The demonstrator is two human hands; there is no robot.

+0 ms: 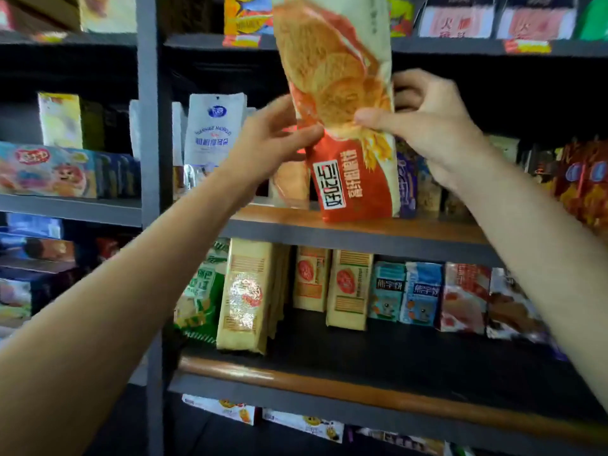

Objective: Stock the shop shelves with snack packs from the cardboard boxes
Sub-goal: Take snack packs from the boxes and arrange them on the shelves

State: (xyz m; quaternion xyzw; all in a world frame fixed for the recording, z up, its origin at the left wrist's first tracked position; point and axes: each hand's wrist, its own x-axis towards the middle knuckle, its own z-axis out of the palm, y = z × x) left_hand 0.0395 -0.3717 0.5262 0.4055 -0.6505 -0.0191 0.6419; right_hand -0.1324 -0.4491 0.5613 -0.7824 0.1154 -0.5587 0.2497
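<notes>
Shop shelf (358, 229), snack pack (342, 103) top cropped

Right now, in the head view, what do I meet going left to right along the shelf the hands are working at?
Cartoon box → white pouch → left hand → red and cream snack pack, standing on the shelf → right hand → orange packs.

Two hands (273, 139); one red-orange snack pack (342, 103) held; two blue bear packs (422, 292); two beige packs (350, 289).
</notes>
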